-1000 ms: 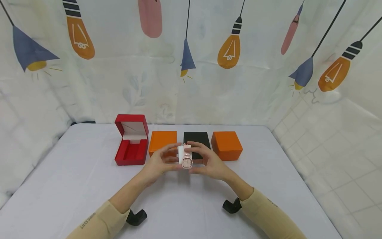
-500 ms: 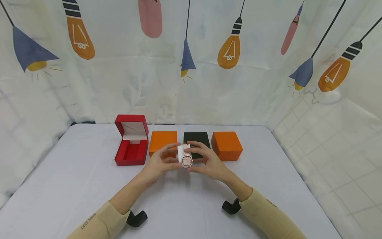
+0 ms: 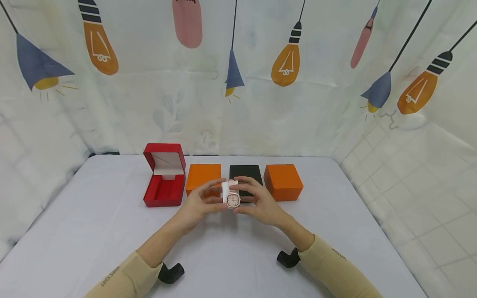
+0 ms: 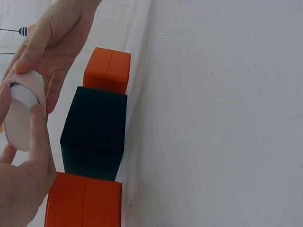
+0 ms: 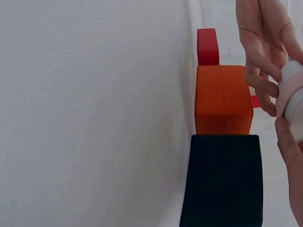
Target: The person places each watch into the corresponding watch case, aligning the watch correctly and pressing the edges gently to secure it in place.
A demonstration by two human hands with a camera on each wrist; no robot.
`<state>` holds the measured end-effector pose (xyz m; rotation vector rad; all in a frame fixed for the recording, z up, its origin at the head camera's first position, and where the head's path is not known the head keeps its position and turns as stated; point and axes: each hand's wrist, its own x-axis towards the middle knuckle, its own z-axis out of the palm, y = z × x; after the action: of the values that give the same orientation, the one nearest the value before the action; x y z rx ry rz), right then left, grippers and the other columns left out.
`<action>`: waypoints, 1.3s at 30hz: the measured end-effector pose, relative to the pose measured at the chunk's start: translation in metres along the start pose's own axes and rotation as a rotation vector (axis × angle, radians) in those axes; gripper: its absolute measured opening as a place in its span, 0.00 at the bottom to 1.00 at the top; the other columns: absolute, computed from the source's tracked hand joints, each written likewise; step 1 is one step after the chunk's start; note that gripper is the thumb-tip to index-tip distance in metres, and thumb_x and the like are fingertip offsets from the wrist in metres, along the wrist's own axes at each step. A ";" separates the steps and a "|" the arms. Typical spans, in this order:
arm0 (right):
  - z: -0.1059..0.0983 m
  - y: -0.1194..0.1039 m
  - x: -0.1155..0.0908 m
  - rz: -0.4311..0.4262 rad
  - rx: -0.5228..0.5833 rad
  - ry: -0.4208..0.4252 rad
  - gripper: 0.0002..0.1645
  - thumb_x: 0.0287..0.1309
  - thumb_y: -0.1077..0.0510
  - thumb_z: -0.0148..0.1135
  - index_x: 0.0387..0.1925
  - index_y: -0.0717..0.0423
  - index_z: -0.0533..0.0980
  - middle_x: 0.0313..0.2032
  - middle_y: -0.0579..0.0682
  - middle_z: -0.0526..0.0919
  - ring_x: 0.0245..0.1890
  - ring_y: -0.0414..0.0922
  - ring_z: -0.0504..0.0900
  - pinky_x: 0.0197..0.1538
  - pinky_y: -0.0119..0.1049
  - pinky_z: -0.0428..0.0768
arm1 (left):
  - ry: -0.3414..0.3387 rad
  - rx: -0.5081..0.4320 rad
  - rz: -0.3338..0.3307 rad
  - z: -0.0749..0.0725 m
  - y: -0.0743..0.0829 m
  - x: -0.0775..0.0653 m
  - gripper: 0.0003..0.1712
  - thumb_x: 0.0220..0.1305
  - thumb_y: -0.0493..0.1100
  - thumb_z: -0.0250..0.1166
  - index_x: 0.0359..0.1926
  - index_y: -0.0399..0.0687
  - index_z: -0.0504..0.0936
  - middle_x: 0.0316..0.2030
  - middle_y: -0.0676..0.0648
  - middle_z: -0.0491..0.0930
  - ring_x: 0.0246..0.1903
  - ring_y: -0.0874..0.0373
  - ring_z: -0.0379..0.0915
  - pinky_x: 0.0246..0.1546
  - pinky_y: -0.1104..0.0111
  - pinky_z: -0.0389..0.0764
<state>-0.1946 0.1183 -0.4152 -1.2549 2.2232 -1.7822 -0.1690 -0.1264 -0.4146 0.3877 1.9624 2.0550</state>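
A pink wristwatch with a square-cornered dial is wrapped round a white cushion, raised over the table in front of a dark box. My left hand holds the cushion from the left, thumb below and fingers above. From the right, my right hand grips the same watch and cushion, its fingers over the strap. The left wrist view shows the pale strap curving round the cushion between both hands. In the right wrist view, fingertips of both hands lie along the strap.
A red box stands with its lid up at the left, showing a white lid lining and a red slot. Two orange boxes, one left and one right, flank the dark box. Black angled pieces protrude by both sleeves.
Over the last second the watch has shifted slightly up in the hands and its dial faces a little more toward the head camera. Both hands stay nearly in place.
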 end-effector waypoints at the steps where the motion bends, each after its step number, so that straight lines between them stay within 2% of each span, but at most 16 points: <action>1: 0.000 0.000 0.000 0.001 -0.003 0.002 0.36 0.51 0.72 0.76 0.64 0.60 0.77 0.71 0.64 0.62 0.69 0.55 0.67 0.60 0.45 0.79 | -0.003 -0.001 0.000 0.000 0.000 0.000 0.41 0.64 0.38 0.74 0.75 0.56 0.68 0.65 0.39 0.69 0.57 0.41 0.74 0.52 0.60 0.84; 10: 0.000 0.001 0.001 -0.002 -0.044 0.011 0.35 0.53 0.66 0.77 0.64 0.55 0.77 0.70 0.50 0.65 0.68 0.51 0.68 0.62 0.44 0.78 | -0.009 -0.005 0.005 0.000 0.000 0.000 0.42 0.64 0.37 0.73 0.76 0.53 0.66 0.65 0.39 0.69 0.57 0.41 0.75 0.51 0.60 0.84; 13: 0.000 0.002 0.001 0.004 -0.040 0.010 0.34 0.54 0.67 0.76 0.63 0.55 0.77 0.70 0.51 0.66 0.67 0.51 0.68 0.63 0.44 0.78 | -0.009 -0.014 0.006 0.000 0.000 0.000 0.43 0.64 0.37 0.73 0.77 0.51 0.65 0.66 0.39 0.69 0.57 0.41 0.75 0.51 0.60 0.84; 20: 0.001 0.000 0.003 0.020 0.006 0.022 0.33 0.56 0.70 0.74 0.64 0.57 0.76 0.69 0.64 0.65 0.67 0.53 0.67 0.64 0.47 0.76 | -0.013 -0.014 0.014 0.000 0.000 0.001 0.44 0.63 0.37 0.74 0.77 0.50 0.65 0.67 0.40 0.68 0.58 0.41 0.75 0.51 0.59 0.84; 24: 0.001 0.000 0.004 0.054 0.050 0.036 0.33 0.55 0.71 0.74 0.63 0.58 0.76 0.68 0.62 0.66 0.66 0.54 0.68 0.64 0.47 0.77 | -0.003 0.018 0.016 0.000 0.000 0.002 0.44 0.62 0.38 0.75 0.76 0.51 0.66 0.67 0.41 0.68 0.57 0.42 0.75 0.51 0.59 0.84; 31: 0.001 0.000 0.006 0.156 0.080 0.064 0.33 0.55 0.67 0.77 0.63 0.53 0.79 0.67 0.49 0.69 0.63 0.51 0.73 0.61 0.43 0.79 | 0.009 0.056 0.029 0.001 0.002 0.001 0.43 0.61 0.39 0.76 0.75 0.54 0.68 0.67 0.42 0.68 0.58 0.42 0.75 0.50 0.58 0.84; 39: 0.004 -0.003 0.007 0.230 0.112 0.083 0.34 0.55 0.65 0.77 0.64 0.49 0.78 0.67 0.46 0.71 0.57 0.52 0.78 0.60 0.43 0.80 | 0.043 0.125 0.055 0.002 0.004 0.000 0.42 0.60 0.41 0.77 0.73 0.59 0.70 0.66 0.44 0.69 0.58 0.43 0.74 0.50 0.59 0.84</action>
<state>-0.1959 0.1109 -0.4103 -0.8799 2.1705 -1.8690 -0.1681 -0.1253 -0.4102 0.4319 2.1360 1.9946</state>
